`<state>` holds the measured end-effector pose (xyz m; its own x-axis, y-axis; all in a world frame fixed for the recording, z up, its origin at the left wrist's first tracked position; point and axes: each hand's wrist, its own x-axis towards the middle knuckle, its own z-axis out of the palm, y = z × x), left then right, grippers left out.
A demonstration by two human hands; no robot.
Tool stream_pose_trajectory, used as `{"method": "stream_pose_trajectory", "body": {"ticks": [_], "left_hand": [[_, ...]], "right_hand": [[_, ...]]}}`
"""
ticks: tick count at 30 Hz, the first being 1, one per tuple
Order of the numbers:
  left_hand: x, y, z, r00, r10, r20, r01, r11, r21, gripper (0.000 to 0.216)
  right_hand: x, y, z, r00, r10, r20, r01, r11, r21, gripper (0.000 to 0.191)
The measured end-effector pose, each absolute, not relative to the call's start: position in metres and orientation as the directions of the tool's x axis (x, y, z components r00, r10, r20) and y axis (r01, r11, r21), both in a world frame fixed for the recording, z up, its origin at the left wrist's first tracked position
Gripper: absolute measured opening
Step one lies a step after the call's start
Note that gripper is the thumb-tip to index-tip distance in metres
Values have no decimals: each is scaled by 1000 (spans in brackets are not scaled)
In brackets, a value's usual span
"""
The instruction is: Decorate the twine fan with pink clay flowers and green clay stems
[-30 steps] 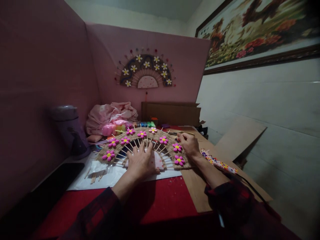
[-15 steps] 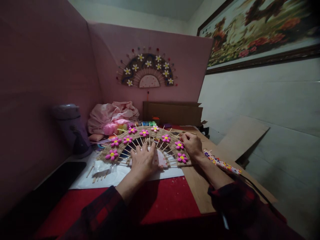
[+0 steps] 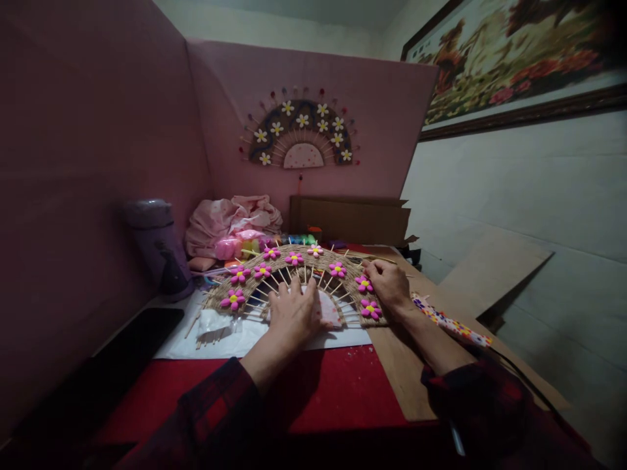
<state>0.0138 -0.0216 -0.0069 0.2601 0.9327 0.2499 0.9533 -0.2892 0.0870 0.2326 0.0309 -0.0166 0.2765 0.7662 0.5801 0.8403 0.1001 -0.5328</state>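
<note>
A half-round fan of woven twine over thin wooden sticks lies in front of me, with pink clay flowers along its band. My left hand rests on its pale dotted centre panel, fingers spread over the inner sticks. At the band's right outer edge is my right hand, its fingers pinched together beside a pink flower and the protruding stick ends. Whatever lies between those fingertips is too small to make out.
A decorated fan hangs on the pink panel behind. A purple bottle and a black phone-like slab stand left. Pink cloth and cardboard sit at the back. A flower-patterned tool with a cord lies right.
The whole view has shifted slightly, so everything appears farther right. Both hands keep nearly the same pose on the fan.
</note>
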Motion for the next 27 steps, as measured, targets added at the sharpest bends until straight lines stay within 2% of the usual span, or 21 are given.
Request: {"method": "stream_pose_trajectory", "body": {"ticks": [5, 13, 20, 23, 27], "left_hand": [[15, -23, -4, 219, 933, 284, 962, -255, 97, 80], [17, -23, -5, 279, 861, 426, 935, -345, 85, 25], [16, -20, 9, 286, 867, 408, 900, -389, 195, 26], [6, -11, 29, 194, 881, 432, 915, -321, 244, 27], [-24, 11, 60, 8, 854, 521, 874, -259, 412, 24]], "right_hand": [[233, 32, -17, 293, 741, 605, 839, 104, -534, 42], [232, 32, -17, 305, 753, 583, 815, 110, -569, 43], [232, 31, -18, 285, 741, 608, 802, 163, -575, 44], [232, 31, -18, 287, 745, 602, 799, 160, -579, 44], [232, 31, -17, 283, 735, 616, 803, 169, -571, 42]]}}
